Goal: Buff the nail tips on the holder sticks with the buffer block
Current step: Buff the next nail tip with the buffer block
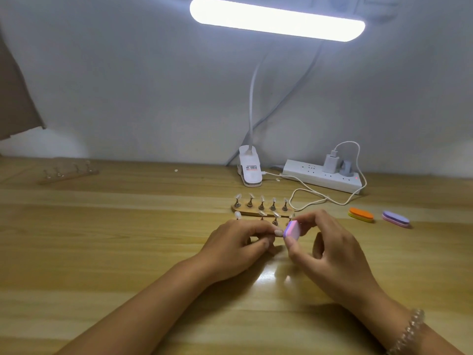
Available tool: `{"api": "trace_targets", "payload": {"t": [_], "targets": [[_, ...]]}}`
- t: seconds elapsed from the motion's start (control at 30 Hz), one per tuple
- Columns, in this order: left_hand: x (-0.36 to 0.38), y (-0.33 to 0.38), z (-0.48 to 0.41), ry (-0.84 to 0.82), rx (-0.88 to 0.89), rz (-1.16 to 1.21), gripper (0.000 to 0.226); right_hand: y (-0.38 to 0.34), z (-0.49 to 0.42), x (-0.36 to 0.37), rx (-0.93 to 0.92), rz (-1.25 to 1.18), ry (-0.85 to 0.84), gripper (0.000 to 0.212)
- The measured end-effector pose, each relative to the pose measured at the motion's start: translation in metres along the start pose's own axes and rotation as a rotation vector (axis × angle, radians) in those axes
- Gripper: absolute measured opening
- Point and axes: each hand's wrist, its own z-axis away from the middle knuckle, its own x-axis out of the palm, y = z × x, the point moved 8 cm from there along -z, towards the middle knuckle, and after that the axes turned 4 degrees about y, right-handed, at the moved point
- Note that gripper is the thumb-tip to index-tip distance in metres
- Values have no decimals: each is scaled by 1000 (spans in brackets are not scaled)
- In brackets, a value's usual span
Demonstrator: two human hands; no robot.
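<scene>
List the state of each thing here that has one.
Lamp, on.
Power strip, charger plugged in, red light lit.
Buffer block, pinched in right hand, against nail tip.
Nail tip, held by left hand.
Rear holder, five sticks upright.
Orange buffer, purple buffer, lying idle.

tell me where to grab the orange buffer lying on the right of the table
Pinch the orange buffer across its two long edges, coming down from above. It lies flat on the table, so only top and edges are free; the purple buffer beside it sits apart, leaving room.
</scene>
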Motion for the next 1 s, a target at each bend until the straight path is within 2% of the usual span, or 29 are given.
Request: {"api": "trace_targets", "payload": {"t": [0.1,0.27,0.4,0.67,0.87,1.0], "targets": [[1,0,-1,5,20,-32,30,-14,6,8,-89,108,-91,26],[0,2,0,45,59,-24,27,-1,1,2,9,125,-27,26],[-1,4,0,48,70,-12,27,-16,8,12,-89,186,-133,30],[-2,5,0,79,79,13,20,9,-1,-2,93,150,18,27],[-3,7,0,63,84,-43,29,-13,6,13,-51,204,-126,28],[-3,6,0,58,71,-47,27,-3,1,5,6,178,-49,29]]}}
